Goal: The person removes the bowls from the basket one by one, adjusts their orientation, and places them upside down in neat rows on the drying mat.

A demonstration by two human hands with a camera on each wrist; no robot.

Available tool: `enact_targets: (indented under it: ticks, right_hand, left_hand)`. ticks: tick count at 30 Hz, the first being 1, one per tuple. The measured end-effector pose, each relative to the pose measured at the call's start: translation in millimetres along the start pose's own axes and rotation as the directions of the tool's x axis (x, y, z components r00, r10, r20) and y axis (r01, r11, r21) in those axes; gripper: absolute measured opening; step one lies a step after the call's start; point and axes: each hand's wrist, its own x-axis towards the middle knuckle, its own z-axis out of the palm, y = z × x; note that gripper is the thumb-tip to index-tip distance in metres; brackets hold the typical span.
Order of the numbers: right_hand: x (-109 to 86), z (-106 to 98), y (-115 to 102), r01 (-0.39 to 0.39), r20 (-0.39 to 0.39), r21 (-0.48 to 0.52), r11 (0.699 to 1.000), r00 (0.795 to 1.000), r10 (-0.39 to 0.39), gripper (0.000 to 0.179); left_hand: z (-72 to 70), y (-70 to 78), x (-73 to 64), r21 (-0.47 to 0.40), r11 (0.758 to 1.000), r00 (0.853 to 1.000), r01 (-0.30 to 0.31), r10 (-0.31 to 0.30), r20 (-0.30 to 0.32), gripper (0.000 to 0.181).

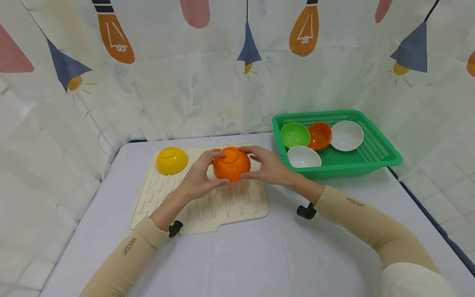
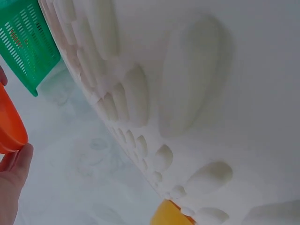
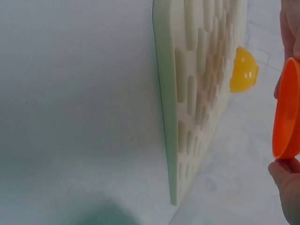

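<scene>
An orange bowl (image 1: 231, 165), bottom up, is held above the cream draining mat (image 1: 222, 210) between both hands. My left hand (image 1: 200, 175) grips its left side, thumb low and fingers near the base. On its right side my right hand (image 1: 265, 165) pinches the rim with the thumb below and fingers above. At the mat's far left corner a yellow bowl (image 1: 172, 161) lies upside down. In the right wrist view the orange bowl (image 3: 287, 112) shows its open side, and in the left wrist view only its edge appears.
A green basket (image 1: 382, 159) at the back right holds a green bowl (image 1: 295, 135), an orange-red bowl (image 1: 319, 136) and two white bowls, one larger (image 1: 347, 136) and one nearer (image 1: 304, 157). A patterned curtain (image 1: 208, 95) hangs behind the white-covered table (image 1: 252, 260).
</scene>
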Motion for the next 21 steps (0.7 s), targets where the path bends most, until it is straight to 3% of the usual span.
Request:
enact_targets:
  ticks: [9,14,21]
  right_hand:
    - [6.9,9,5,0.192,0.043,-0.095,0.977,0.981,-0.189,0.077]
    - [15.2,12,6,0.164,0.051,-0.183,0.969,0.986,-0.157,0.067]
    - [35.8,23,10,0.128,0.087,-0.152,0.98,0.989,-0.116,0.064]
  left_hand:
    - [-6.7,-3.6,1.4,-0.023,0.999,0.998,0.041,-0.04,0.047,0.076]
    - [-13.0,-10.2,3.9,-0.032,0.994,0.992,0.106,-0.104,0.071,0.075]
    - [-25.8,-23.2,7.9,-0.061,0.977,0.974,0.204,-0.196,0.117,0.073]
